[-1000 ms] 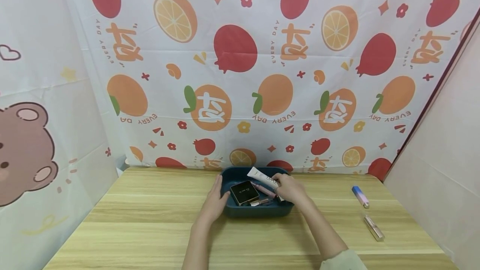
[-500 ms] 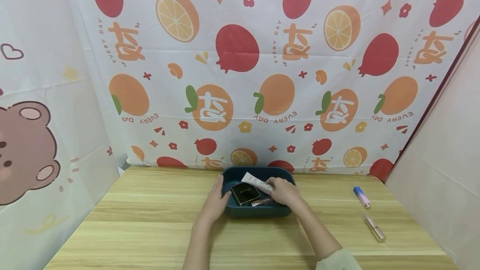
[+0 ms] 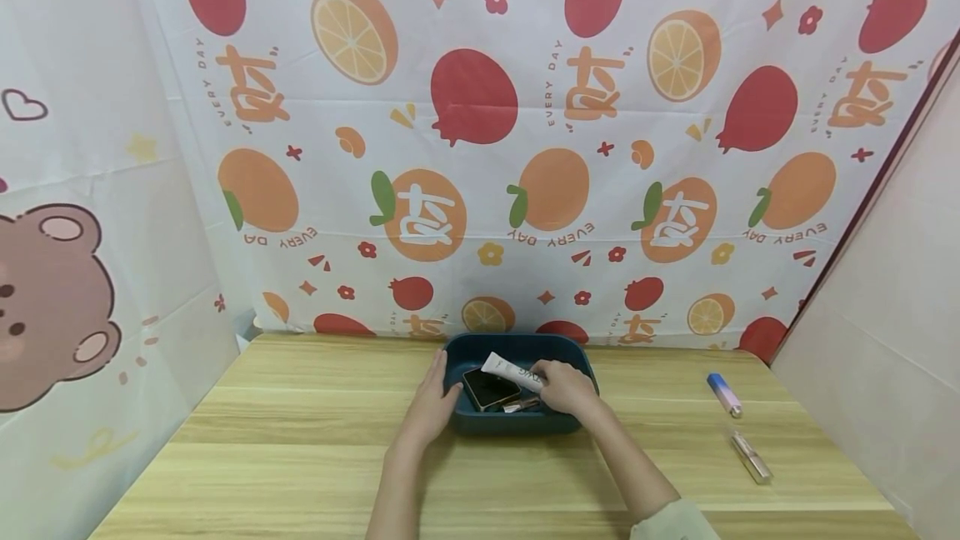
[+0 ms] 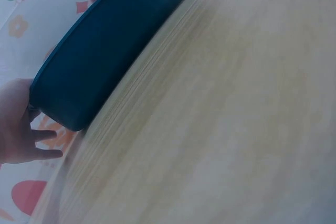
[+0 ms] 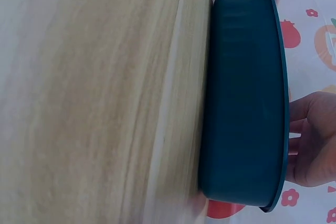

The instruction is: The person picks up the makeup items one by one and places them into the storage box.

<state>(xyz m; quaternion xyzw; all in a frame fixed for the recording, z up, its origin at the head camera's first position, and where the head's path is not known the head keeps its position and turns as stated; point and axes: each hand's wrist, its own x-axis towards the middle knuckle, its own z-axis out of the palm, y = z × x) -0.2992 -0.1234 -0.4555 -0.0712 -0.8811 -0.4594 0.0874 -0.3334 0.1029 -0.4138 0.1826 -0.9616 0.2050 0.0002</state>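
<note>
A dark teal bin (image 3: 517,425) stands at the back of the table, its long wall towards me. My right hand (image 3: 566,390) reaches over its right end and pinches the printed end of a white squeeze tube (image 3: 510,369), low inside the bin. Under and beside the tube lie a black square compact (image 3: 483,394) and a slim cosmetic stick (image 3: 522,404). My left hand (image 3: 429,407) rests against the bin's left end, thumb at the rim and fingers stretched along the outside. Both wrist views show the bin's wall (image 4: 100,56) from outside, hiding its contents.
On the right side of the table (image 3: 300,457) lie a blue-to-pink tube (image 3: 723,395) and a pale gold cosmetic tube (image 3: 750,457). A fruit-print cloth (image 3: 480,190) hangs right behind the bin. Pale cloth walls close off both sides.
My right hand has moved left and lower with the white tube, which now overlaps the compact and hides the pink stick. The left hand has stayed at the bin's end.
</note>
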